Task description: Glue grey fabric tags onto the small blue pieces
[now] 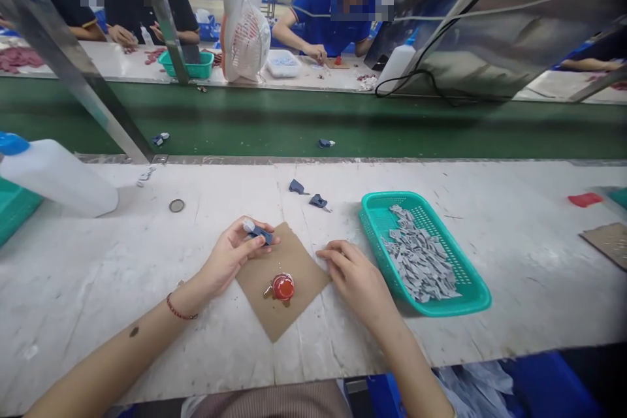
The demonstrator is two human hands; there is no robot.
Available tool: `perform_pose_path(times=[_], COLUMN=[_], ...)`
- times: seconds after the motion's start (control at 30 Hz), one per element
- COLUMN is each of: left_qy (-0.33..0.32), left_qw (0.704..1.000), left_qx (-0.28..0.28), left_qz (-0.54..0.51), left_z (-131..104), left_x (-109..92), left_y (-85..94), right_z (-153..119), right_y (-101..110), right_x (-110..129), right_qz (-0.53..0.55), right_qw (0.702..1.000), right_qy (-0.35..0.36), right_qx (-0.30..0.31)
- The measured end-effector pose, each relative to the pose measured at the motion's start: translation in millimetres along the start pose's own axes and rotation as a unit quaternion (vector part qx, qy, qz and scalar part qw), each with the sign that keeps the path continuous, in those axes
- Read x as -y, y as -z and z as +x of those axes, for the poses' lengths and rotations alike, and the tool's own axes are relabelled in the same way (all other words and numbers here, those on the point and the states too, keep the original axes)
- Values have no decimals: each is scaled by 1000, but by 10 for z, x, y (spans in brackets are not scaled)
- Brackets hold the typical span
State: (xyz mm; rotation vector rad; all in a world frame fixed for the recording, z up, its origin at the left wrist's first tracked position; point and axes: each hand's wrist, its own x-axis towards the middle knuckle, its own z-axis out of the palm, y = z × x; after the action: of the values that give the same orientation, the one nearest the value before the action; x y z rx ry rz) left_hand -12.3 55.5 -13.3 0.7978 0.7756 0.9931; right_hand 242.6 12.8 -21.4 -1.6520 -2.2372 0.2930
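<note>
My left hand (232, 248) is closed around a small dark-blue plastic part (262, 234) with a light grey-white end, held above the upper left edge of a brown cardboard square (298, 261). On that cardboard stands a small red cap (283, 287) with wet, glossy liquid in and around it. By the cardboard's right corner, my right hand (350, 271) has its fingers bent and drawn together, low over the table. Whatever its fingertips may hold is too small to make out. Two similar dark-blue parts (318, 201) lie just beyond the cardboard.
Right of my right hand sits a green basket (470, 290) of small grey pieces. A white bottle (59, 176) with a blue cap stands at the left, near a bottle cap (177, 206). Past a green conveyor belt (245, 121) carrying blue parts, people work at another table.
</note>
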Motion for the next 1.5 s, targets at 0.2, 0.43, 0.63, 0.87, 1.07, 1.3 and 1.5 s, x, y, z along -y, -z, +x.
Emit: perform_pose_path(times=[0.2, 0.43, 0.63, 0.87, 1.07, 1.3, 1.5], left_qy=[-55, -69, -80, -72, -75, -94, -103], left_qw=[997, 997, 996, 996, 996, 994, 993], left_qx=[-3, -5, 6, 8, 0, 18, 8], left_qz=[54, 44, 41, 46, 52, 59, 60], left_z=[-50, -72, -112, -119, -117, -110, -120], left_x=[140, 166, 197, 218, 180, 233, 213], left_y=[78, 65, 47, 58, 38, 58, 47], right_z=[-44, -30, -16, -16, -15, -37, -38], right_y=[49, -78, -60, -41, -30, 156, 153], right_x=[-7, 109, 115, 72, 67, 511, 799], right_qz=[45, 85, 34, 52, 78, 206, 184], right_qw=[996, 988, 996, 995, 994, 978, 980], right_qy=[-9, -111, -70, -67, -61, -19, 72], right_qx=[-71, -70, -42, -46, -53, -23, 12])
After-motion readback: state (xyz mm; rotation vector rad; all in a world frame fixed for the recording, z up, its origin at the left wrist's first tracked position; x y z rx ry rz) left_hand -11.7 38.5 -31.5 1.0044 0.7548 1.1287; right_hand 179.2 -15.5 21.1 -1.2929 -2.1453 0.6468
